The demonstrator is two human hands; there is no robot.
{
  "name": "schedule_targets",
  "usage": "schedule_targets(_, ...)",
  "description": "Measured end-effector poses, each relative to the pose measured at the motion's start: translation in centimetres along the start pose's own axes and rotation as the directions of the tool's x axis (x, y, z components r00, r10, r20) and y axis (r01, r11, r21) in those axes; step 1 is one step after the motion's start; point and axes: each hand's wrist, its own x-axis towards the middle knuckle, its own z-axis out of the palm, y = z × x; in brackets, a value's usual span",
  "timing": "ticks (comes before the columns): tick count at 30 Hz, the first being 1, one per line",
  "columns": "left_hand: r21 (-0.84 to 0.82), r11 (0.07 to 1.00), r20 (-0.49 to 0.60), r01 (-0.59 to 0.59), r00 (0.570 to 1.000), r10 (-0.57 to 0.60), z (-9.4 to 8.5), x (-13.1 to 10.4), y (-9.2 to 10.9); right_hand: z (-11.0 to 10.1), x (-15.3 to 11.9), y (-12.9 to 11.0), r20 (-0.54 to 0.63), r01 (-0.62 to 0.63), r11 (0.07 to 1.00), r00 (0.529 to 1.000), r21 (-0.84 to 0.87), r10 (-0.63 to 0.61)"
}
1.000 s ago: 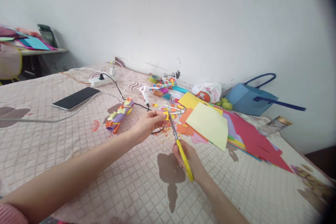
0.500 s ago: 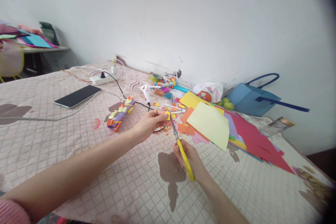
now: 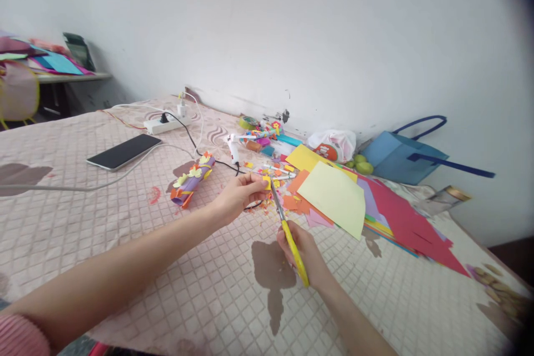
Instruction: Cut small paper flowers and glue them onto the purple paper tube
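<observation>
Between the thumb and fingers of my left hand (image 3: 242,196) is a small yellow piece of paper (image 3: 267,182). My right hand (image 3: 302,250) is closed around the yellow handles of a pair of scissors (image 3: 295,249). The scissor blades point away from me, their tips at the right edge of the yellow piece; whether they touch it I cannot tell. Beyond my left forearm lies a purple paper roll (image 3: 193,181) with pale yellow and orange paper flowers on it. Small coloured scraps (image 3: 267,208) are scattered below and behind my hands.
Coloured paper sheets (image 3: 334,197) lie to the right, with a blue bag (image 3: 403,156), a plastic bag (image 3: 334,144) and green fruit (image 3: 362,165) behind. A white glue gun (image 3: 233,149) stands near the middle. Cables run left past a tablet (image 3: 124,152) to a power strip (image 3: 167,123).
Hands, scissors and yellow paper keep almost the same places. The whole view has shifted very slightly.
</observation>
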Motion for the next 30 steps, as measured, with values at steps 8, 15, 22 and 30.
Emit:
schedule_targets(8,-0.003,1.0,0.007,0.0,1.0,0.0,-0.12,0.03,0.0,-0.1,-0.08,0.06,0.008,0.002,0.999,1.0,0.035,-0.002)
schedule_targets(15,-0.002,1.0,0.02,-0.006,1.0,0.006,-0.29,0.16,-0.16,-0.17,-0.16,-0.29,0.003,0.005,1.0,1.0,-0.008,-0.005)
schedule_targets(22,-0.001,1.0,-0.007,0.0,1.0,0.0,-0.12,0.09,0.02,-0.08,-0.11,-0.04,0.007,-0.01,1.0,1.0,-0.01,0.01)
schedule_targets(30,0.005,1.0,-0.006,-0.004,1.0,0.004,-0.32,0.24,0.02,-0.22,-0.06,-0.25,0.003,-0.001,1.0,1.0,-0.008,0.001)
